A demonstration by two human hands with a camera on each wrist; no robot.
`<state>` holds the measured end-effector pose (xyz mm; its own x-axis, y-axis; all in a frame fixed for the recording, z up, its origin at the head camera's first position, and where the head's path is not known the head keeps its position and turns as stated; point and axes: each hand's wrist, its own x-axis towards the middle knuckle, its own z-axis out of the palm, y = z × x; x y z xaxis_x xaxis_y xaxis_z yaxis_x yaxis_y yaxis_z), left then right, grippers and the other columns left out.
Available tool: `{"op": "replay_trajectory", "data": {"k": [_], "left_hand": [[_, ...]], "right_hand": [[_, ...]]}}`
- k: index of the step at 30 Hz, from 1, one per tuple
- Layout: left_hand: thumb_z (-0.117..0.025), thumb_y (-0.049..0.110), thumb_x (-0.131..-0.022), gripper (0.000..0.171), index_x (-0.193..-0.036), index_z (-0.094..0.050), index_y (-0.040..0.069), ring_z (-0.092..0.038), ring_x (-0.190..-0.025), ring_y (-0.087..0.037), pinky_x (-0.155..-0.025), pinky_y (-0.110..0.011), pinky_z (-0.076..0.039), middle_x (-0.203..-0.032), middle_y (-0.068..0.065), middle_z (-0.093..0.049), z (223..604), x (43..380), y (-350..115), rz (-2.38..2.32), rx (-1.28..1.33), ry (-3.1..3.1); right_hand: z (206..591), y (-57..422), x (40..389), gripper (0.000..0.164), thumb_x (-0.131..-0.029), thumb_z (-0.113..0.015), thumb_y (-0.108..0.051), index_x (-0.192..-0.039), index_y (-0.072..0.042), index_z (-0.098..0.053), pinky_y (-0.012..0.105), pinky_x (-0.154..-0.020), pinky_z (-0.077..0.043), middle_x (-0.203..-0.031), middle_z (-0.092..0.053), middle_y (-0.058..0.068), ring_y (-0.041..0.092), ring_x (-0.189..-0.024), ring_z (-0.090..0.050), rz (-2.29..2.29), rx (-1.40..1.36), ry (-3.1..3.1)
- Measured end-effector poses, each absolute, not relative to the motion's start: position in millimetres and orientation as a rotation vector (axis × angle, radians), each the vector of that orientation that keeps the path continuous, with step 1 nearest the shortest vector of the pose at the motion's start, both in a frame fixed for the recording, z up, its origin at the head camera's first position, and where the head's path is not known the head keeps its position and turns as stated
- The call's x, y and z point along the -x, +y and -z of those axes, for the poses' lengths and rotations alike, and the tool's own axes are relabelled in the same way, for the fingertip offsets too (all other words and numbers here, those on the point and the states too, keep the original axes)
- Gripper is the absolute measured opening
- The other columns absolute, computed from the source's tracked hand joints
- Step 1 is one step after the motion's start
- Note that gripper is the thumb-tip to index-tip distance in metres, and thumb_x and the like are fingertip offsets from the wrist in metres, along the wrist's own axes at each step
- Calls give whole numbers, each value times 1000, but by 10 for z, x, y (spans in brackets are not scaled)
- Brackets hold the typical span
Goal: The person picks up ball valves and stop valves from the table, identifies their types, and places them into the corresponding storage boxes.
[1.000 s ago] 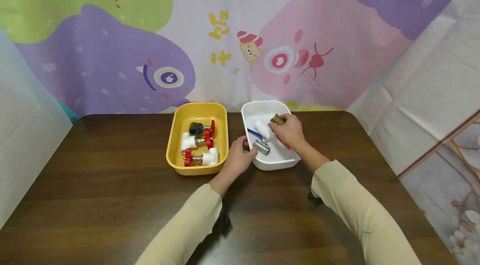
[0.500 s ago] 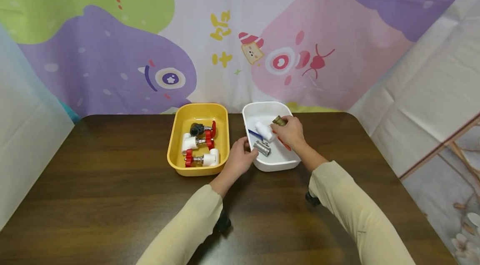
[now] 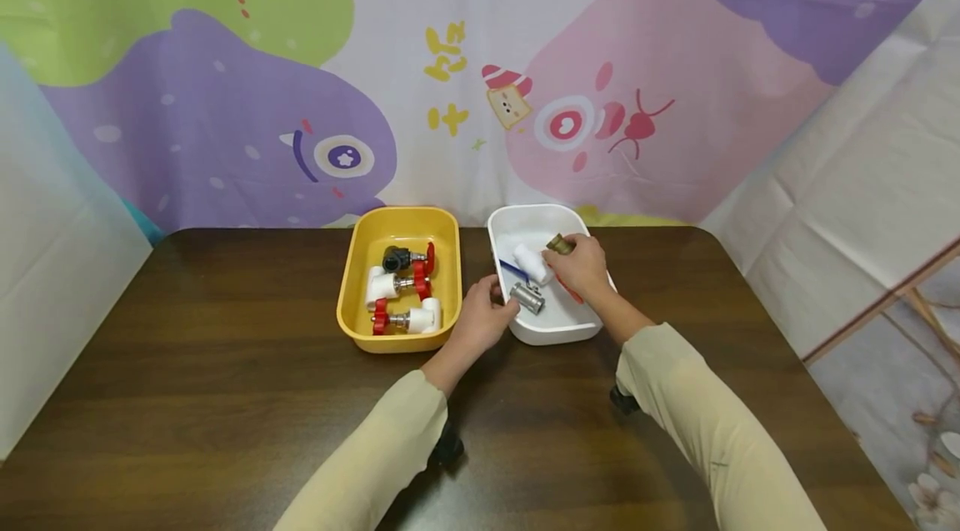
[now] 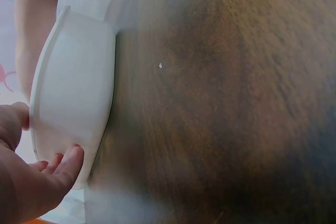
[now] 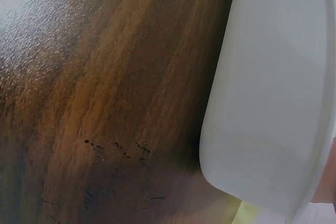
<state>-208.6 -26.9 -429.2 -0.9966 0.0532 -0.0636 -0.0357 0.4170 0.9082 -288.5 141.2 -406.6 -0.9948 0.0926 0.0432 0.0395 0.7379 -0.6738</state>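
Observation:
My right hand [image 3: 583, 264] reaches into the white tub [image 3: 551, 334] and holds a brass valve [image 3: 558, 244] between thumb and fingers. A red lever handle [image 3: 572, 289] shows beneath that hand, partly covered by it. My left hand [image 3: 482, 316] grips the tub's near left edge, thumb at the rim and fingers against the outer wall [image 4: 73, 82] in the left wrist view. Inside the tub, a steel ball valve [image 3: 527, 298] with a blue lever [image 3: 514, 269] lies near the left thumb. Beside it rests a white plastic fitting [image 3: 531, 264].
A yellow tub [image 3: 348, 327] stands left of the white one. It holds a black valve [image 3: 396, 258] and two white valves [image 3: 381, 285], all with red handwheels. Both tubs sit toward the back of the brown wooden table [image 3: 225, 398], before a printed cloth [image 3: 450, 172].
The view has shifted slightly. Both hands keep their holds, and the valves and tubs keep their places.

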Motion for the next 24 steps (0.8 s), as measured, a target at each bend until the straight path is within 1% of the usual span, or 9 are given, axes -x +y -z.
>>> {"op": "replay_trajectory", "data": {"k": [6, 16, 24], "left_hand": [[-58, 19, -87, 56, -135, -41, -3, -59, -88, -20, -71, -27, -52, -114, -16, -52, 4285, 2091, -281, -1647, -24, 2575], [-58, 17, -88, 55, -136, -41, -3, -58, -87, -20, -69, -26, -52, -114, -16, -52, 4281, 2086, -272, -1663, -18, 2563], [-58, 17, -87, 55, -135, -41, -4, -59, -86, -19, -70, -27, -52, -114, -16, -53, 4296, 2080, -265, -1673, -23, 2567]], "right_hand": [[4056, 1410, 2885, 54, -82, -65, -32, -122, 2, -56, 42, -91, -44, -117, -58, 21, 32, -105, -54, -1100, 92, -2870], [4083, 1395, 2974, 56, -83, -64, -32, -125, 3, -54, 42, -93, -43, -120, -55, 22, 32, -108, -52, -1102, 104, -2863], [4113, 1360, 3064, 55, -83, -64, -32, -124, 2, -55, 40, -91, -45, -117, -58, 21, 31, -104, -55, -1123, 124, -2844]]}}
